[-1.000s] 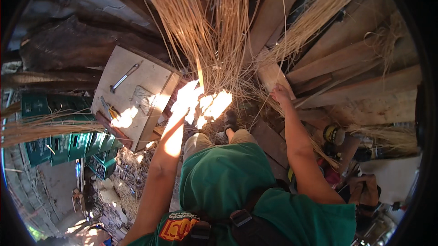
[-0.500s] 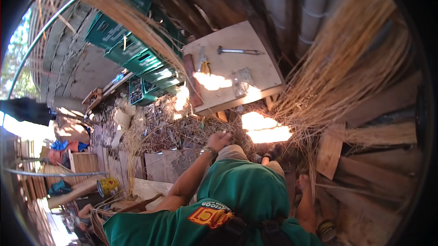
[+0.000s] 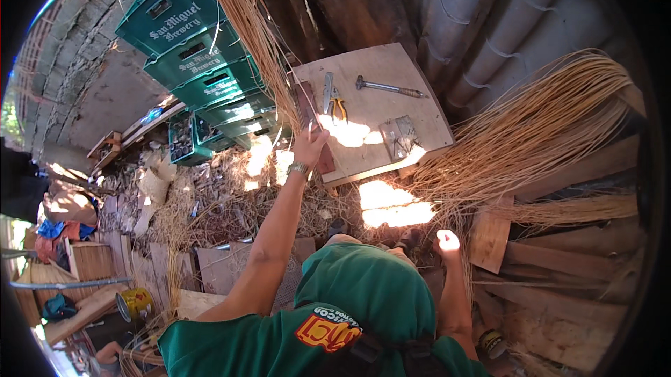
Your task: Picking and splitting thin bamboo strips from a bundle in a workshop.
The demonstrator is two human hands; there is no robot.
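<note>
My left hand (image 3: 309, 147), a watch on its wrist, reaches out to the near left corner of a pale wooden board (image 3: 377, 87). Its fingers look partly stretched, beside the lower ends of a hanging bundle of thin rattan-like strips (image 3: 255, 34). Whether they touch a strip is hard to see. A dark reddish wood bar (image 3: 324, 160) lies along the board's left edge, next to that hand. My right hand (image 3: 447, 241), low on the right, is curled closed and washed out by sunlight; anything inside is hidden. On the board rest yellow-handled cutters (image 3: 334, 101) and a hammer (image 3: 388, 87).
Green crates (image 3: 168, 10) are stacked left of the board. A big sheaf of tan strips (image 3: 531, 132) fans out at the right, above wooden planks (image 3: 559, 265). A small flat piece (image 3: 402, 138) lies on the board. A yellow can (image 3: 135, 304) stands at the lower left.
My left hand has gone from beside my knee up and forward to the board's left corner. My right hand has risen slightly into sunlight. The view has shifted.
</note>
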